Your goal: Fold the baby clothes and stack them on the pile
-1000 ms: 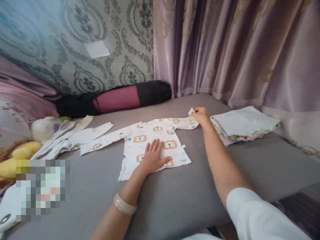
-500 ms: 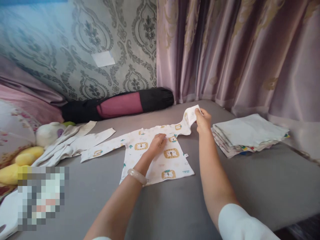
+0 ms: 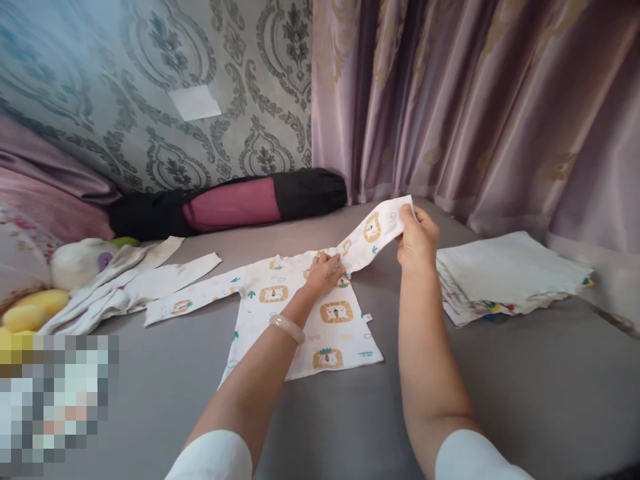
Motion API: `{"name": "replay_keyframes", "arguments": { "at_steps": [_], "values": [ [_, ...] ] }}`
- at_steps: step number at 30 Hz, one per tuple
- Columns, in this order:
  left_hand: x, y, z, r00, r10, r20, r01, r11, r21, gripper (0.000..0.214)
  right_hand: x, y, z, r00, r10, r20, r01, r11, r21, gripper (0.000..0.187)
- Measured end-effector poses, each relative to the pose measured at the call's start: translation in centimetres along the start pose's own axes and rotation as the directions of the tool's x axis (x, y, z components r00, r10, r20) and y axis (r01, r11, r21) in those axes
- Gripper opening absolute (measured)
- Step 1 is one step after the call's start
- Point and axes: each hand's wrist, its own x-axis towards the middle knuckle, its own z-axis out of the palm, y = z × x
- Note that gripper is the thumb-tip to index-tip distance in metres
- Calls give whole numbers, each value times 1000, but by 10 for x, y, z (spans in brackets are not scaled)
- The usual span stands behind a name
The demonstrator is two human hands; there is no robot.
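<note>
A small white long-sleeved shirt (image 3: pixel 300 320) with a lion print lies spread on the grey bed sheet. My right hand (image 3: pixel 419 235) pinches the cuff of its right-side sleeve (image 3: pixel 373 227) and holds that sleeve raised and stretched out. Flat on the shirt near that shoulder rests my left hand (image 3: pixel 325 273), fingers apart, pressing on the cloth. The other sleeve (image 3: pixel 190 301) lies straight out to the left, its end beside some pale clothes.
Right of the shirt sits a stack of folded clothes (image 3: pixel 515 270). Crumpled pale clothes (image 3: pixel 125 283) and plush toys (image 3: pixel 77 263) lie on the left. A long black and maroon bag (image 3: pixel 230 203) runs along the wall, beside a purple curtain (image 3: pixel 425 100).
My right hand has pulled the cuff up and outward, so the bent sleeve is now straighter. My left hand has slid toward that shoulder. The view has shifted slightly.
</note>
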Motion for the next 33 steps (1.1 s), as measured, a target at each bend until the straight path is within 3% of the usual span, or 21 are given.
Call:
{"name": "replay_keyframes", "arguments": {
  "at_steps": [9,14,22,26,29,31,33],
  "values": [
    [14,12,-19,974,-102,201,83,992,99,76,-15,5,25,990,136,49,-141,980,140,29],
    [25,15,-31,934,-164,319,136,985,106,87,-29,-1,42,967,254,38,-256,943,214,21],
    [40,22,-43,863,-241,444,205,970,127,102,-45,-5,55,935,328,139,-352,908,225,22],
    [33,18,-41,899,-190,394,186,981,51,102,-52,-6,61,900,420,117,-436,868,238,13],
    [18,8,-42,947,-137,292,185,972,-143,92,-59,-5,69,881,463,99,-473,848,238,7],
    [3,-2,-47,961,-167,222,234,917,-322,81,-65,-2,74,879,465,108,-477,848,229,5],
    [-17,-16,-54,950,-272,154,312,818,-484,69,-71,4,79,877,466,114,-480,852,210,5]
  ]
}}
